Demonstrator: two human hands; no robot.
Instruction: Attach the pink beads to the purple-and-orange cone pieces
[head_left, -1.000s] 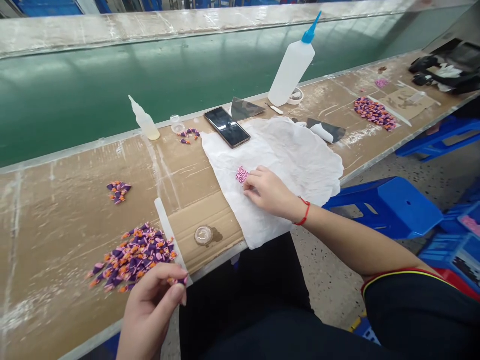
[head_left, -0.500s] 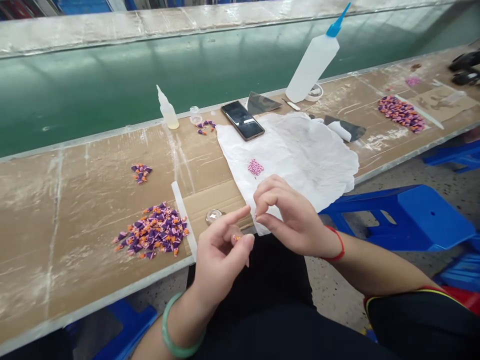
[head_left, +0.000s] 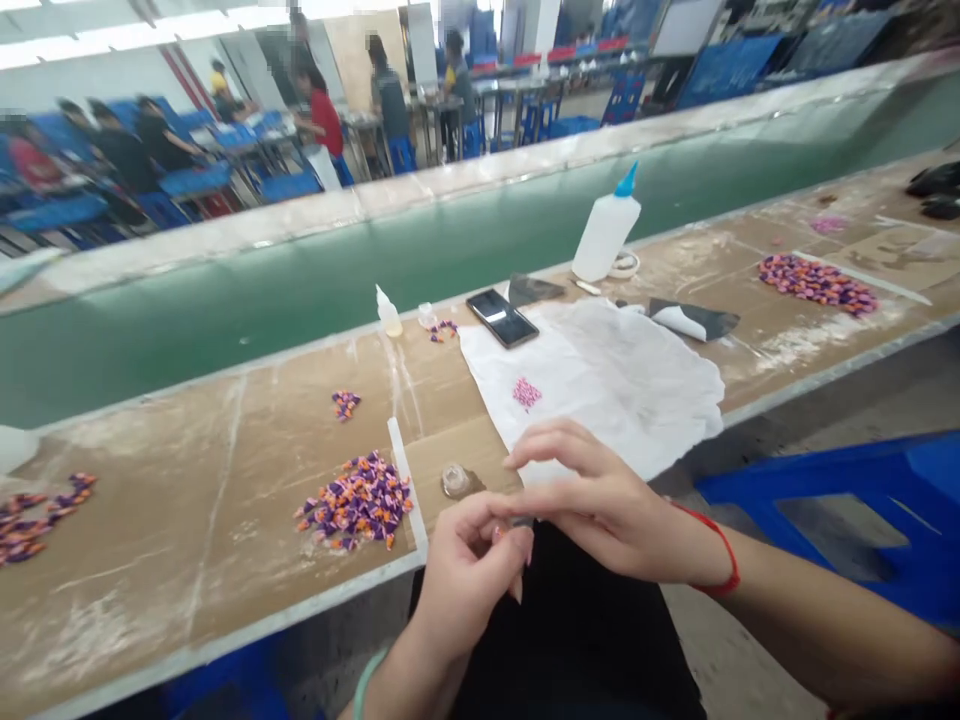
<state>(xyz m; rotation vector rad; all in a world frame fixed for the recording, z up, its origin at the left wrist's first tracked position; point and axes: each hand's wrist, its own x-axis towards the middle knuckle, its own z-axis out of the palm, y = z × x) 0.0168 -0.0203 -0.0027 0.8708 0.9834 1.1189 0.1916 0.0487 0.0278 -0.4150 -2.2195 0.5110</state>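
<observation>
My left hand [head_left: 469, 570] is closed, thumb against curled fingers, with a small orange-and-pink piece [head_left: 498, 533] mostly hidden between them. My right hand [head_left: 611, 505] reaches over from the right and meets the left index fingertip; its fingertips are pressed together, and anything in them is too small to make out. Just beyond the hands is a small clear dish [head_left: 454, 480] on cardboard. A heap of purple, orange and pink pieces [head_left: 360, 505] lies to the left. Tiny pink-and-white bits [head_left: 526, 393] rest on the white sheet [head_left: 622, 390].
A phone [head_left: 502, 318], a small dropper bottle [head_left: 388, 312] and a large white bottle with blue tip [head_left: 606, 235] stand along the back edge. More coloured pieces [head_left: 814, 284] lie at right. A blue stool [head_left: 847, 500] is at lower right. People sit and stand beyond the green belt [head_left: 300, 300].
The view has tilted up, bringing the far room and people into sight. My right hand has come down onto the left fingertips; before, the two were slightly apart.
</observation>
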